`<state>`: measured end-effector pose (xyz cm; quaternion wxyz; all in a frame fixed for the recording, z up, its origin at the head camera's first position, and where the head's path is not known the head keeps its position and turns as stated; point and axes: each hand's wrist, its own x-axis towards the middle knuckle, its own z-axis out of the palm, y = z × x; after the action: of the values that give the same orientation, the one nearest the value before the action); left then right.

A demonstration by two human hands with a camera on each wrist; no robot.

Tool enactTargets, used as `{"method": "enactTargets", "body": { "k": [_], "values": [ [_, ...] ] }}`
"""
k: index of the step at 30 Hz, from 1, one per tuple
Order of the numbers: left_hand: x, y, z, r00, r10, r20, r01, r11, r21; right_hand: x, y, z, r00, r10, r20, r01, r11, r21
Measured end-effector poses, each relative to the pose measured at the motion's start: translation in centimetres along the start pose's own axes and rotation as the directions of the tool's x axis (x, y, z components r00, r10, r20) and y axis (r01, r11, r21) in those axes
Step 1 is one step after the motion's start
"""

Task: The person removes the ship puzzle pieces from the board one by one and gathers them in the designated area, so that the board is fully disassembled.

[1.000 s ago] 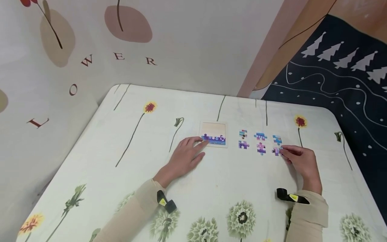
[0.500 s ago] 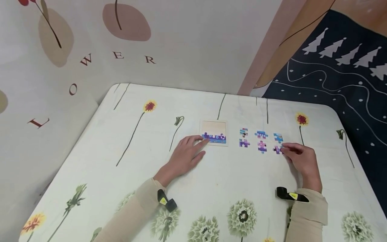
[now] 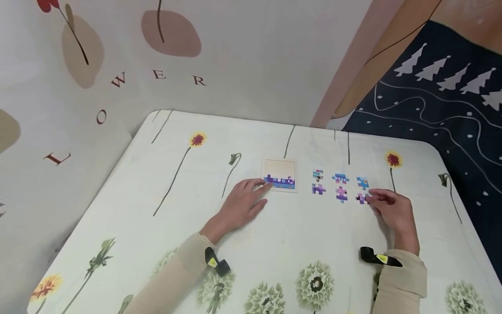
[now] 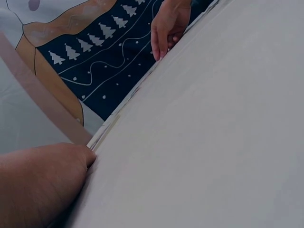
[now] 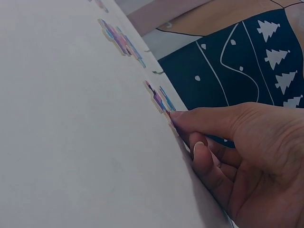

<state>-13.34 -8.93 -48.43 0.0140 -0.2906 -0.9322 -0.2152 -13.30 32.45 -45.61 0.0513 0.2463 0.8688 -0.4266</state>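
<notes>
A small square jigsaw tray (image 3: 279, 167) lies at mid-table in the head view, with purple and blue pieces filling its lower part. My left hand (image 3: 241, 204) rests at the tray's lower left, fingers fairly straight, index fingertip on the filled strip. To the right, my right hand (image 3: 394, 211) pinches the right edge of a pink-purple puzzle piece (image 3: 361, 198) lying on the table. In the right wrist view the thumb (image 5: 204, 118) touches that piece's end, while the other fingers are curled and partly hidden. The left wrist view shows little of the left hand (image 4: 42, 185).
More loose pieces lie in two rows between tray and right hand: a blue piece (image 3: 362, 182), a pink piece (image 3: 341, 194), a purple piece (image 3: 318, 189) and others. A flower-print cloth (image 3: 286, 244) covers the table. A pale wall (image 3: 251, 87) rises behind it.
The head view has shifted slightly. Both hands hold nearly the same positions, and the tray and pieces have not visibly moved on the table.
</notes>
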Motion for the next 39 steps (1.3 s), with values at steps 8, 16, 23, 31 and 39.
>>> {"method": "enactTargets", "body": {
  "k": [8,16,23,31,39],
  "values": [
    [-1.6,-0.5,0.0,1.0,-0.004,0.013,0.004,1.0,0.015,-0.3,-0.8,0.7,0.997,-0.074,-0.024,0.073,0.997,-0.036],
    [-2.5,-0.7,-0.2,1.0,-0.007,0.008,0.007,1.0,0.026,-1.1,-5.1,3.6,0.956,-0.284,-0.071,0.29,0.952,0.098],
    [-1.9,-0.4,0.2,0.999,0.021,0.024,-0.021,1.0,0.004,-2.0,-8.9,8.6,0.907,-0.413,0.079,0.397,0.903,0.166],
    [-1.9,0.0,0.2,0.999,0.003,0.033,-0.004,1.0,0.002,-2.8,-12.4,13.7,0.856,-0.453,0.251,0.417,0.89,0.184],
    [-2.0,-0.3,-0.3,1.0,-0.002,-0.001,0.003,0.999,0.033,-3.6,-14.7,16.9,0.78,-0.486,0.395,0.438,0.874,0.21]
  ]
}}
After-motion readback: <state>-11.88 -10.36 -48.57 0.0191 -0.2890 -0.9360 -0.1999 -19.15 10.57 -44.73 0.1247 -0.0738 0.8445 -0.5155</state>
